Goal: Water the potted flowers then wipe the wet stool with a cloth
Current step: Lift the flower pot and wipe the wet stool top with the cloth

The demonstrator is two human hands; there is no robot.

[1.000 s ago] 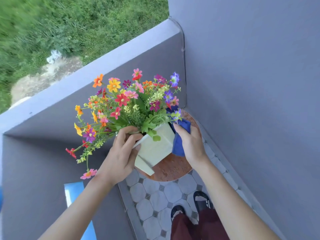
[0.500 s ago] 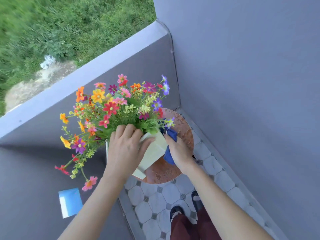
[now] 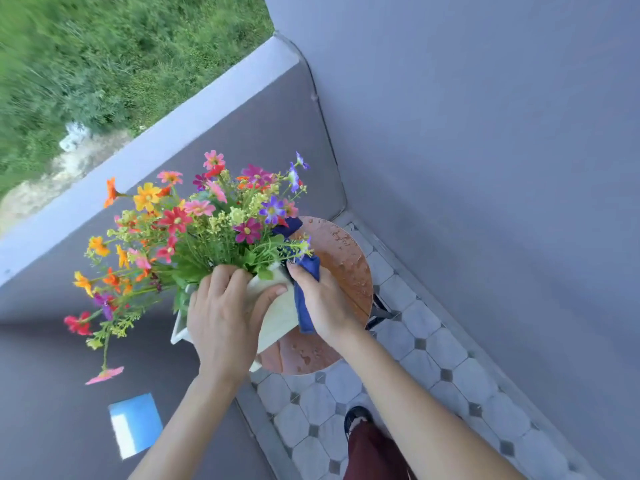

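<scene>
Nearest the lens, lower centre: my left hand (image 3: 225,313) was clamped over the near rim of the white pot (image 3: 277,317), fingers curled over the top edge, thumb pressed flat on the side facing me. Pot looked tipped toward the left of frame; I couldn't tell whether its base was touching the stool.

Just right of it, my right hand (image 3: 325,303) was pinched closed on the blue cloth (image 3: 306,292), the cloth wedged between that hand and the pot's right wall, one end hanging down toward the seat. More blue showed behind the blooms, so the cloth ran roughly near-to-far along the pot's side.

Key relation as I read it: the round brown stool (image 3: 346,265) lay directly under and to the right of the cloth hand, wet beads visible across its exposed right and near parts. Right hand was clearly the nearer one to the seat; left hand was tied up with the pot. The seat's left part was hidden by the pot, so wiping there would need the pot held clear.

Farther up, centre-left: flowers (image 3: 207,223) fanning out toward the left edge.

Labels: none readable. A blue-and-white rectangle (image 3: 135,424) at lower left showed no legible writing.
</scene>
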